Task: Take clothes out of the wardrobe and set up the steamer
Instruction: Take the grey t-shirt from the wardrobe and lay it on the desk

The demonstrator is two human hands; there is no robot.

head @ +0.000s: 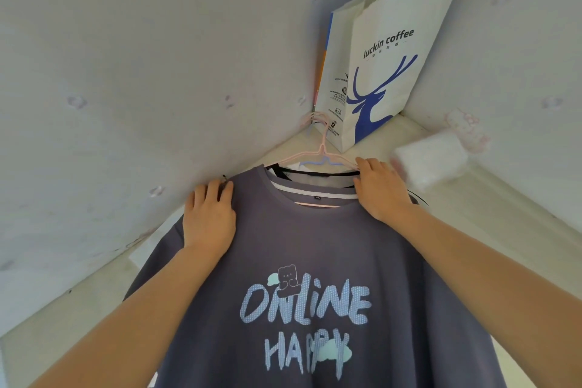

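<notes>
A grey-purple T-shirt (315, 246) with the print "ONLINE HAPPY" hangs in front of me on a pink hanger (321, 148). Behind its collar show a black garment and a white one on further hangers. My left hand (209, 217) lies on the shirt's left shoulder with the fingers curled over the shoulder edge. My right hand (381, 189) grips the right shoulder at the collar, fingers reaching over the hanger arm. No steamer is in view.
A white paper bag (393, 50) with a blue deer and "luckin coffee" hangs in the far corner. A blurred white bundle (431, 157) sits at the right. Pale walls with pink prints close in on both sides.
</notes>
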